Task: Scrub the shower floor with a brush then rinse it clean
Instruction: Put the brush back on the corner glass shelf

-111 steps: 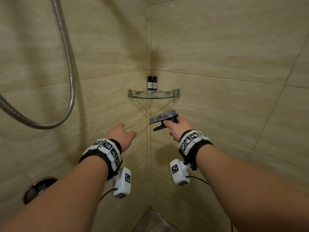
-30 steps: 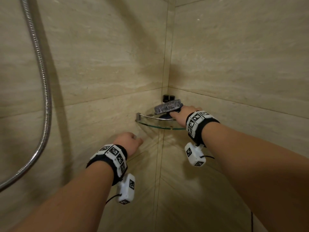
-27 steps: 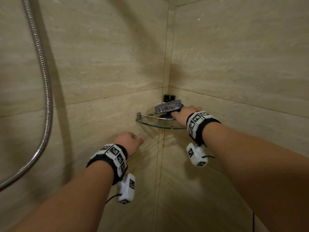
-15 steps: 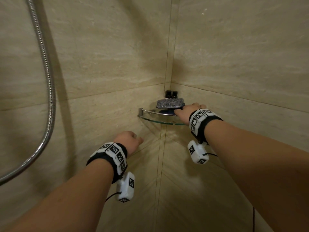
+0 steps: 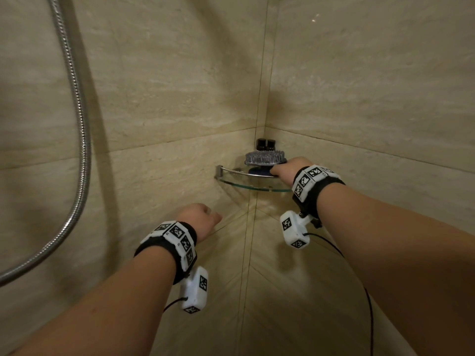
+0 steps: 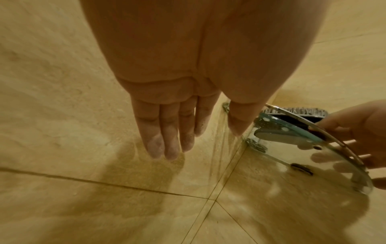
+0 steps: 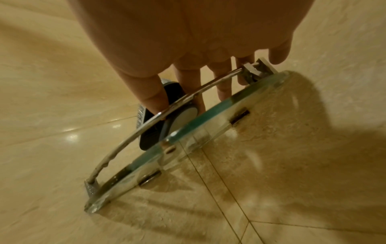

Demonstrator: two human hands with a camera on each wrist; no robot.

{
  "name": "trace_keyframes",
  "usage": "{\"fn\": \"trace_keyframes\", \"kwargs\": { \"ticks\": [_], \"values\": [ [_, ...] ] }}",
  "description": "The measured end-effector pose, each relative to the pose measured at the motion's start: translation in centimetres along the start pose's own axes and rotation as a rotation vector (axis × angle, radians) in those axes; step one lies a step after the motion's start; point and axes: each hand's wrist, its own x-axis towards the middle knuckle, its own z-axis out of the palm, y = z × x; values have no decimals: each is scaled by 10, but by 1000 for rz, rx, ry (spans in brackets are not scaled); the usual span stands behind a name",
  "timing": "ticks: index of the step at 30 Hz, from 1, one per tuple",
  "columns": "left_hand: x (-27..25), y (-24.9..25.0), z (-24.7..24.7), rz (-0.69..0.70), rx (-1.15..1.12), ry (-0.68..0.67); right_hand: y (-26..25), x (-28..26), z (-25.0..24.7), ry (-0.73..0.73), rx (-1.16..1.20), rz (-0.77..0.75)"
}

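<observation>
On the glass corner shelf (image 5: 232, 181), at twelve o'clock from you: brush (image 5: 265, 158), bristles up, newly set down from mid-air. Your right hand (image 5: 287, 170) still pinches its dark handle. Left hand (image 5: 198, 218) idle, fingers relaxed, empty. Scrubbing apparently finished; release next.

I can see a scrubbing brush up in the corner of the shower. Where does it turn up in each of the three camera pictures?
Head: the brush sits right of centre, bristles up, on the glass corner shelf, at the right hand.
Left wrist: far right edge, its bristles behind the shelf rail.
Right wrist: centre, below the fingers, mostly its dark back behind the rail.
Shared landmark: the glass corner shelf.
</observation>
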Motion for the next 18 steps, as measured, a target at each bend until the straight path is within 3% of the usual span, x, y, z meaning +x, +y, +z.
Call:
{"fn": "trace_keyframes", "kwargs": {
  "ticks": [18],
  "values": [
    [-4, -2, -2, -2, -13, -1, 4, -11, 3, 59, -31, 16]
  ]
}}
